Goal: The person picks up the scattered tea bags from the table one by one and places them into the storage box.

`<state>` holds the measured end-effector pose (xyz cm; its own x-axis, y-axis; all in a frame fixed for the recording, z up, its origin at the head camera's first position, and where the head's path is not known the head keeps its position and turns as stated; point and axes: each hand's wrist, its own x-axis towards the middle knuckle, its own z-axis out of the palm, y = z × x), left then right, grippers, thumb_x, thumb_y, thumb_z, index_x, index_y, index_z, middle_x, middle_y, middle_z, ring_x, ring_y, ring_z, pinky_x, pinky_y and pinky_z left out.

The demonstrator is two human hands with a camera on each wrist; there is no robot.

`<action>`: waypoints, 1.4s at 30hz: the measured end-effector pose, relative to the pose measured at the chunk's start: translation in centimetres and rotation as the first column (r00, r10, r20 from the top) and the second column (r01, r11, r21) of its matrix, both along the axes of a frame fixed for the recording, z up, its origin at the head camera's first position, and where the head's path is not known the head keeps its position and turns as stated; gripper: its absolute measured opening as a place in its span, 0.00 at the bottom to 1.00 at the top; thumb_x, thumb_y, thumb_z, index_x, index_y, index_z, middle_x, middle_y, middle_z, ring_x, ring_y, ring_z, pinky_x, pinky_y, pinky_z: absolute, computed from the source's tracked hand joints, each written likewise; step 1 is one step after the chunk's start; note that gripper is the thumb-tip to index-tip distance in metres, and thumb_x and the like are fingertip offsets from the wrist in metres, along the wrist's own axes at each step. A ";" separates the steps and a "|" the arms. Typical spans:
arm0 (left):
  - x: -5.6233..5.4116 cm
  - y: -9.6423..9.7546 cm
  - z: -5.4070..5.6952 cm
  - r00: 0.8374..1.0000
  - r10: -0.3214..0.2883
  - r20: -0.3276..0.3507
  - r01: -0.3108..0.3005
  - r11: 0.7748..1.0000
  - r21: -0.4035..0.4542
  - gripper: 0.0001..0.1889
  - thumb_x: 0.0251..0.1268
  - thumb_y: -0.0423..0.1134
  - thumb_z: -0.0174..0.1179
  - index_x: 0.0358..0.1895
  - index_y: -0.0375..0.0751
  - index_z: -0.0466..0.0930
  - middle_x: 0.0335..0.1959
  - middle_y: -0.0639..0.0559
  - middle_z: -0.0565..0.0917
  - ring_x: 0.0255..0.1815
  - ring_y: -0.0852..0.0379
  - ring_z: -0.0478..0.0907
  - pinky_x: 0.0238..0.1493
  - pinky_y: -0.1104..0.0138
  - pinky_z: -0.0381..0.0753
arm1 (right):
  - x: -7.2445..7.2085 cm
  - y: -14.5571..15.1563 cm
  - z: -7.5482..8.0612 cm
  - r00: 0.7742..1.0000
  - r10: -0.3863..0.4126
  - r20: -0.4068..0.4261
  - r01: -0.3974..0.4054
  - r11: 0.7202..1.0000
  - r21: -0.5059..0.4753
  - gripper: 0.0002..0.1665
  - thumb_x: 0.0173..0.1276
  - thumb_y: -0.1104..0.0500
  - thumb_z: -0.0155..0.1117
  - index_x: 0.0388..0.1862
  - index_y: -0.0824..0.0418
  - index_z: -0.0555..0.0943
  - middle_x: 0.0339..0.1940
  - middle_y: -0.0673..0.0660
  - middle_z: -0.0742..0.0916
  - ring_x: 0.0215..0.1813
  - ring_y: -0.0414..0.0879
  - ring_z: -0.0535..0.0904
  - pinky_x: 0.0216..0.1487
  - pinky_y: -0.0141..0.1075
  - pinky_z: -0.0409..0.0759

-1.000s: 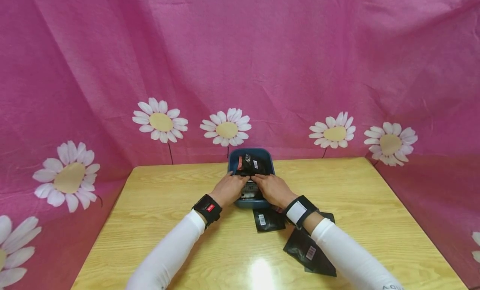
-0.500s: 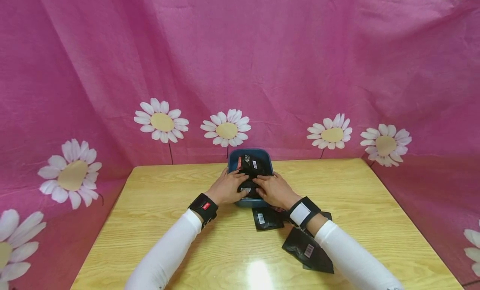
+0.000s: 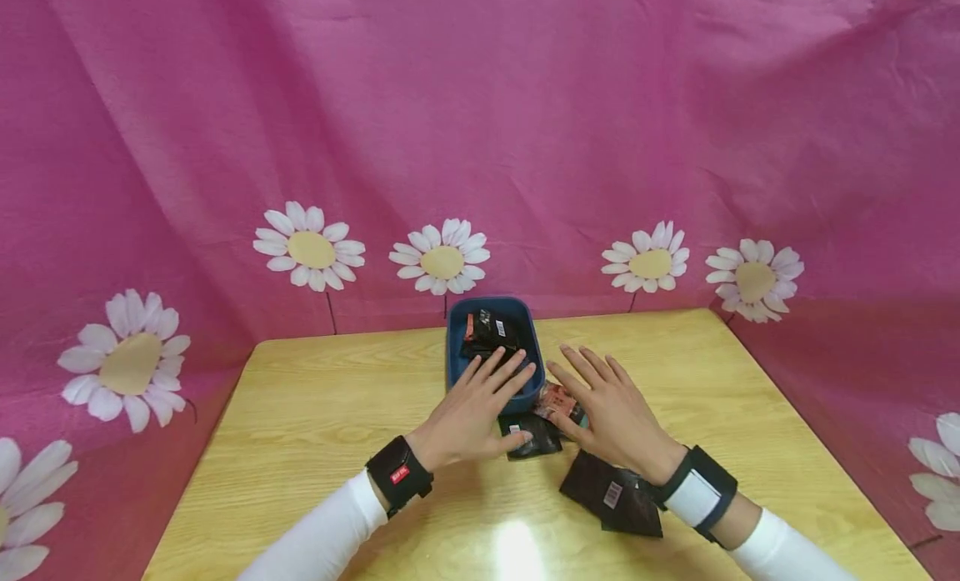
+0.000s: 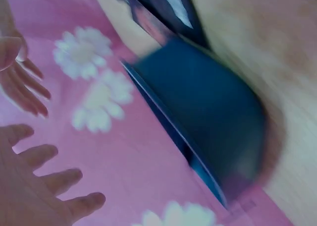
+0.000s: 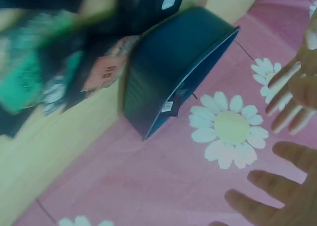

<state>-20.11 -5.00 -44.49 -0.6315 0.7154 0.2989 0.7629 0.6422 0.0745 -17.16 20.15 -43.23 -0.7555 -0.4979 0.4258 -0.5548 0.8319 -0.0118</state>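
A deep blue bin stands near the table's back edge with black packets inside. My left hand is raised in front of it, fingers spread, overlapping its near left part in the head view. To the right, my right hand also hovers with fingers extended, over the loose packets. Both hands hold nothing. In the left wrist view the bin's side wall shows, with the left fingers apart from it. The right wrist view shows the right fingers straight and away from the bin.
Against the bin's near right corner lies a packet with a reddish print. A black packet with a barcode is in front, and more dark packets lie nearer me. Pink flowered cloth hangs behind the wooden table.
Both hands were pressing down on the packets inside the bin. They have lifted out and drawn back toward me, spreading apart, and the packets stay in the bin.
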 end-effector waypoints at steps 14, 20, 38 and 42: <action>3.0 7.2 -4.4 0.965 -0.131 0.228 0.184 0.955 -0.233 0.47 0.63 0.67 0.56 0.80 0.54 0.46 0.81 0.54 0.49 0.81 0.48 0.49 0.77 0.51 0.57 | 6.8 5.3 -5.4 0.965 -0.130 0.226 0.115 0.990 0.076 0.53 0.56 0.34 0.70 0.75 0.59 0.66 0.75 0.63 0.70 0.71 0.62 0.70 0.67 0.58 0.70; 2.9 9.1 -5.3 0.960 -0.137 0.245 0.215 0.919 -0.330 0.44 0.62 0.65 0.59 0.78 0.54 0.55 0.79 0.55 0.58 0.80 0.54 0.55 0.76 0.54 0.60 | 7.7 4.8 -6.5 0.930 -0.187 0.316 0.167 0.982 0.091 0.45 0.60 0.37 0.68 0.68 0.62 0.73 0.69 0.62 0.77 0.65 0.59 0.77 0.61 0.55 0.76; 3.0 10.0 -6.1 0.970 -0.229 0.080 0.242 0.932 -0.269 0.15 0.72 0.48 0.53 0.58 0.58 0.81 0.55 0.62 0.84 0.59 0.63 0.79 0.56 0.66 0.79 | 7.7 3.7 -7.3 0.951 -0.168 0.262 0.147 0.984 0.098 0.16 0.65 0.55 0.66 0.51 0.57 0.84 0.41 0.53 0.90 0.38 0.47 0.87 0.34 0.43 0.82; 2.8 10.1 -6.4 0.971 -0.238 0.015 0.236 0.948 -0.215 0.07 0.71 0.46 0.56 0.44 0.59 0.83 0.41 0.64 0.87 0.43 0.65 0.84 0.40 0.68 0.81 | 7.5 3.9 -7.1 0.967 -0.176 0.183 0.159 0.982 0.103 0.07 0.65 0.56 0.67 0.42 0.51 0.83 0.29 0.50 0.88 0.29 0.45 0.84 0.26 0.40 0.79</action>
<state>-17.29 5.08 -50.89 -0.4337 0.8919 0.1284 0.8949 0.4429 -0.0541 -9.67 24.01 -50.37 -0.8941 -0.3864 0.2266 -0.4023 0.9151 -0.0270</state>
